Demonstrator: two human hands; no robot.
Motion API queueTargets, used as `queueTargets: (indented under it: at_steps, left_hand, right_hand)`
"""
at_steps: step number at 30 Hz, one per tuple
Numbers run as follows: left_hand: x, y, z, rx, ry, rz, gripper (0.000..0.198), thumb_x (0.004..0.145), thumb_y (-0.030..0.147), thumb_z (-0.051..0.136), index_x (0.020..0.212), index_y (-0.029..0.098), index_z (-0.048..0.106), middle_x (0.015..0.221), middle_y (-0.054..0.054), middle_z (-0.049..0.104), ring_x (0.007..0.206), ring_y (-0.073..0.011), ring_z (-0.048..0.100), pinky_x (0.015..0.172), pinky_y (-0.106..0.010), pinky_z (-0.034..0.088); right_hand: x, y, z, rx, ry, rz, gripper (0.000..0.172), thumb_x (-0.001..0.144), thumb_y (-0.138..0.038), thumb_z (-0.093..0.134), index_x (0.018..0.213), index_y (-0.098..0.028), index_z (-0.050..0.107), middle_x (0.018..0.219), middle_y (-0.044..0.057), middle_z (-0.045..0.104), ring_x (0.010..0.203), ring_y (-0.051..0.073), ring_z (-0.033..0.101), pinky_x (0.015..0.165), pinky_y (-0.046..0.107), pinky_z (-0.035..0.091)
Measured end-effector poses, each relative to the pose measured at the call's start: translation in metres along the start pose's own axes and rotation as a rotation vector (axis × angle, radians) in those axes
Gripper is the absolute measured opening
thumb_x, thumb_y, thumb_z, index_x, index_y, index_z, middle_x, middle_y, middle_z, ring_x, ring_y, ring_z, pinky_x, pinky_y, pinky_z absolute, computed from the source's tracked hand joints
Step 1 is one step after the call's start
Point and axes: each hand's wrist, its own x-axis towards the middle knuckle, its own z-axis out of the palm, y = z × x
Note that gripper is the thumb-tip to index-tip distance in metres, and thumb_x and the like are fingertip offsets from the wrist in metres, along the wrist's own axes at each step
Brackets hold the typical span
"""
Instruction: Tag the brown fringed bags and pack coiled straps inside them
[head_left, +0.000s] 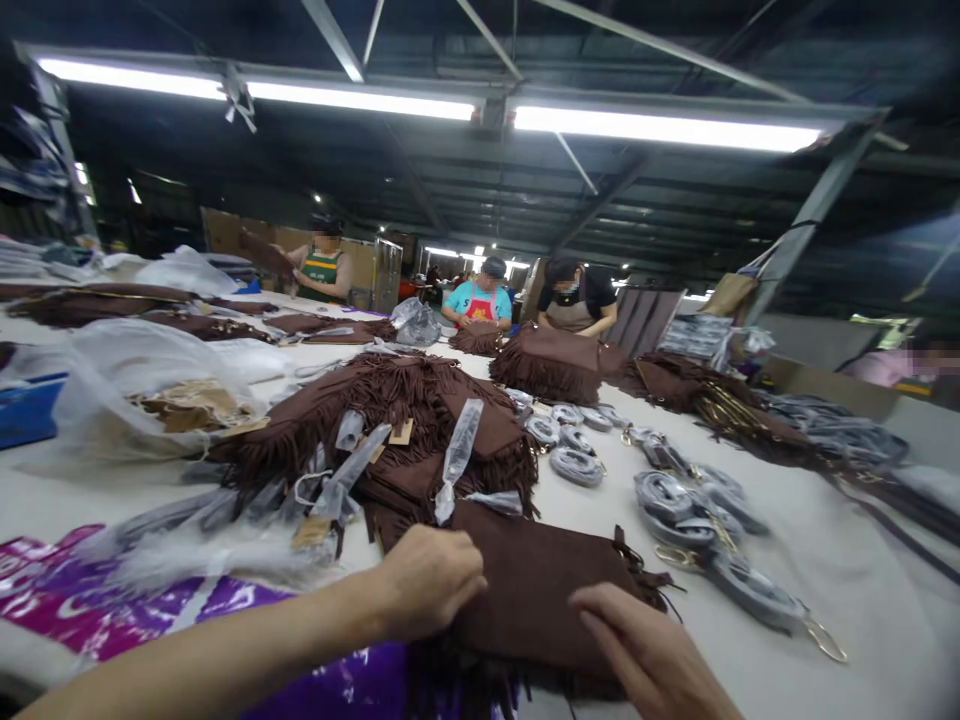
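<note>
At our far left, shiny purple plastic (pixel 322 685) covers the near part of the white table (pixel 870 600), and beyond it a cloudy plastic bag (pixel 135 385) holds some tan pieces (pixel 191 405). Farther back stands a co-worker in a green apron (pixel 322 272). Next we come to a heap of brown fringed bags (pixel 397 395), with a clear plastic-wrapped strip (pixel 459 450) and a tan tag (pixel 401 432) lying on it. Just in front of the heap, our left hand (pixel 433 580) is at the left part of a single brown bag (pixel 536 590), its fingers curled into a loose fist — we cannot tell whether they pinch the material. That bag lies flat before us, between our hands, fringe along its near edge. Our right hand (pixel 637 635) is over its right part, fingers extended and gripping nothing we can see — whether they touch the fabric, we cannot tell. Farther right we have coiled grey straps (pixel 671 505) in plastic, a gold-coloured clasp (pixel 827 641) at the end of one.
</note>
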Motion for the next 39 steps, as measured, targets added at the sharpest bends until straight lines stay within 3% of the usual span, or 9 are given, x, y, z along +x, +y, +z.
queueTargets:
  at_steps: [3,6,11,15,19,26,30,34,39]
  left_hand:
    - [0.022,-0.034,-0.007,-0.003,0.092,-0.203,0.017,0.092,0.024,0.049,0.1,0.016,0.062,0.106,-0.008,0.065,0.101,-0.0221,0.063,0.087,-0.032,0.05]
    - [0.039,-0.056,0.004,-0.069,0.003,-0.212,0.026,0.087,0.027,0.057,0.111,0.017,0.061,0.113,-0.008,0.065,0.107,-0.0236,0.062,0.093,-0.033,0.048]
    - [0.05,-0.065,0.024,-0.102,-0.015,-0.268,0.035,0.08,0.036,0.066,0.108,0.015,0.062,0.113,-0.012,0.064,0.102,-0.0278,0.064,0.087,-0.035,0.051]
    - [0.053,-0.064,0.028,-0.148,-0.001,-0.299,0.037,0.074,0.04,0.073,0.102,0.019,0.062,0.107,-0.008,0.065,0.102,-0.026,0.063,0.085,-0.032,0.05]
    - [0.052,-0.059,0.024,-0.157,0.054,-0.298,0.014,0.083,0.026,0.06,0.096,0.022,0.061,0.105,-0.003,0.065,0.101,-0.0226,0.062,0.082,-0.029,0.048]
    - [0.043,-0.058,0.009,-0.126,0.238,-0.243,0.012,0.085,0.012,0.051,0.088,0.021,0.057,0.096,-0.002,0.062,0.091,-0.019,0.061,0.076,-0.027,0.045]
    - [0.053,-0.044,0.0,-0.08,0.358,-0.098,0.013,0.089,0.011,0.047,0.089,0.02,0.056,0.094,-0.002,0.061,0.09,-0.0184,0.058,0.077,-0.027,0.045]
    - [0.073,-0.032,-0.026,0.005,0.482,0.011,0.014,0.092,0.012,0.046,0.091,0.02,0.057,0.094,-0.004,0.061,0.088,-0.0189,0.057,0.078,-0.029,0.046]
    - [0.096,-0.034,-0.081,0.032,0.731,0.044,0.009,0.092,0.015,0.049,0.096,0.018,0.056,0.101,-0.007,0.06,0.099,-0.0217,0.055,0.088,-0.033,0.047]
  right_hand:
    - [0.068,-0.018,0.019,-0.224,-0.028,-0.086,0.04,0.088,-0.006,0.036,0.113,-0.019,0.065,0.118,0.009,0.067,0.109,0.021,0.062,0.096,0.031,0.049]
    - [0.122,-0.022,0.046,-0.461,-0.19,-0.104,0.059,0.082,0.002,0.04,0.138,-0.015,0.049,0.146,0.015,0.047,0.136,0.03,0.038,0.111,0.047,0.033]
    - [0.156,0.0,0.07,-0.522,-0.328,-0.134,0.037,0.087,-0.005,0.051,0.121,-0.016,0.061,0.103,0.009,0.07,0.1,0.023,0.064,0.091,0.033,0.047]
    - [0.159,0.012,0.06,-0.565,-0.321,-0.17,0.02,0.094,-0.012,0.049,0.099,-0.021,0.067,0.095,0.003,0.067,0.088,0.017,0.064,0.075,0.023,0.044]
    - [0.147,0.033,0.035,-0.669,-0.265,-0.163,0.022,0.093,-0.009,0.048,0.094,-0.021,0.066,0.093,0.006,0.066,0.09,0.021,0.062,0.081,0.029,0.042]
    - [0.055,0.11,-0.049,-0.871,-0.128,0.086,0.037,0.078,0.003,0.041,0.087,-0.017,0.07,0.099,0.017,0.071,0.101,0.033,0.065,0.094,0.056,0.042]
    - [0.041,0.081,-0.049,-0.614,-0.035,-0.066,0.052,0.087,-0.02,0.044,0.139,-0.017,0.047,0.143,0.015,0.05,0.135,0.031,0.04,0.108,0.055,0.035]
    - [0.061,0.038,-0.05,-0.466,-0.084,-0.115,0.034,0.094,-0.022,0.037,0.12,-0.02,0.06,0.106,0.009,0.071,0.094,0.023,0.068,0.079,0.034,0.056]
    - [0.073,0.01,-0.107,-0.824,0.395,-0.29,0.031,0.099,-0.022,0.038,0.114,-0.017,0.066,0.098,0.009,0.071,0.082,0.024,0.068,0.071,0.033,0.053]
